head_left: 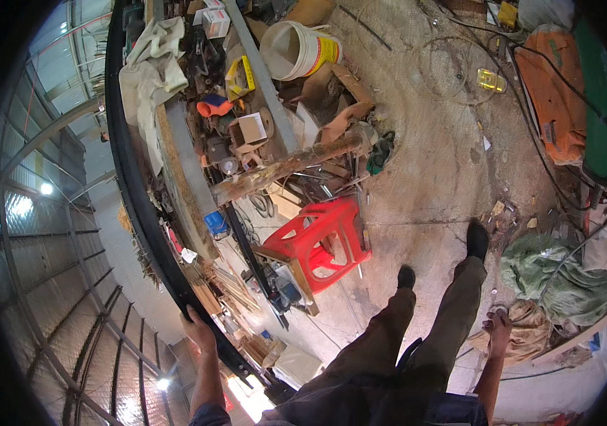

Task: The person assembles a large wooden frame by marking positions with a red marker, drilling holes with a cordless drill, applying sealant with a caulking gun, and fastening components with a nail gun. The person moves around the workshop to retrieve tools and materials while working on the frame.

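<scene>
A long black metal beam runs down the left side of the view, bowed by the lens. My left hand is closed on the beam's edge near its lower part. Low on the right, my right hand hangs beside my leg with curled fingers. Something small and greyish shows at those fingertips, too small to name. Brown cloth lies close by that hand.
Beyond the beam, a bench crowded with tools and boxes holds a blue box. A red plastic stool and a white bucket stand on the left. Cables, an orange bag and green cloth lie on the right.
</scene>
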### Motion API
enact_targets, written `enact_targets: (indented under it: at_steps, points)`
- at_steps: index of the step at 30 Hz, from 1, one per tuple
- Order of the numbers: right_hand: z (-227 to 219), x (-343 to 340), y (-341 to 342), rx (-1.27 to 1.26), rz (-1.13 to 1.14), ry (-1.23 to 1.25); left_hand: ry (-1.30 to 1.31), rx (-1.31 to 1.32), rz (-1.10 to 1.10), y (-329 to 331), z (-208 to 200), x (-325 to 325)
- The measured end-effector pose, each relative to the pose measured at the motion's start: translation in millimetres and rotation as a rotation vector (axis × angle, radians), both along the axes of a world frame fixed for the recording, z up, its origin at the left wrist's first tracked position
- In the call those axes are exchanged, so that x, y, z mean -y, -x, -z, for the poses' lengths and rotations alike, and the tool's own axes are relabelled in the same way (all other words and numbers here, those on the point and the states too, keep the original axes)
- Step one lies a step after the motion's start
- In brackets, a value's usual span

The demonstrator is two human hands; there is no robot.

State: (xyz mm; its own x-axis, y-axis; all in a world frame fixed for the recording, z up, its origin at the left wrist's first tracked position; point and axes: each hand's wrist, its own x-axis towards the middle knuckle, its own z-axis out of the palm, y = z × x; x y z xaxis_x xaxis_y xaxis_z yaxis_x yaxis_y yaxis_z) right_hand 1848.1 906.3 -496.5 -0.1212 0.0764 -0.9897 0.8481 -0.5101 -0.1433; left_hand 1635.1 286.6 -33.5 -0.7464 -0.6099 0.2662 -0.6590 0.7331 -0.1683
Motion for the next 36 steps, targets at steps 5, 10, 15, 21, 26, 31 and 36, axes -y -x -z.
enact_targets:
  at_steps: [5, 10, 15, 21, 26, 31, 36]
  points:
    - [7.3, 12.0, 14.0, 0.004, 0.031, -0.033, -0.007, -0.061, 0.010, 4.5, 7.4, -16.1]
    - [11.9, 16.8, 22.3, -0.023, 0.021, -0.007, -0.046, -0.059, 0.048, 3.7, 6.3, -16.1]
    - [7.9, 10.6, 25.1, -0.026, 0.064, -0.014, -0.085, -0.065, 0.016, 8.2, 5.3, -21.0]
    - [-25.8, -15.6, 29.0, -0.008, -0.053, -0.025, -0.194, -0.073, 0.014, 9.0, -2.2, -13.6]
    - [-82.0, -44.9, 81.7, -0.111, -0.294, -0.020, -0.112, -0.037, -0.107, 12.7, -9.0, -28.6]
    - [-140.5, -36.3, 186.3, -0.202, -0.425, -0.047, -0.192, -0.077, -0.204, 18.0, -17.1, -26.3]
    - [-163.2, -8.8, 341.3, -0.434, -0.716, -0.228, -0.389, -0.263, -0.287, 14.9, -26.7, -30.9]
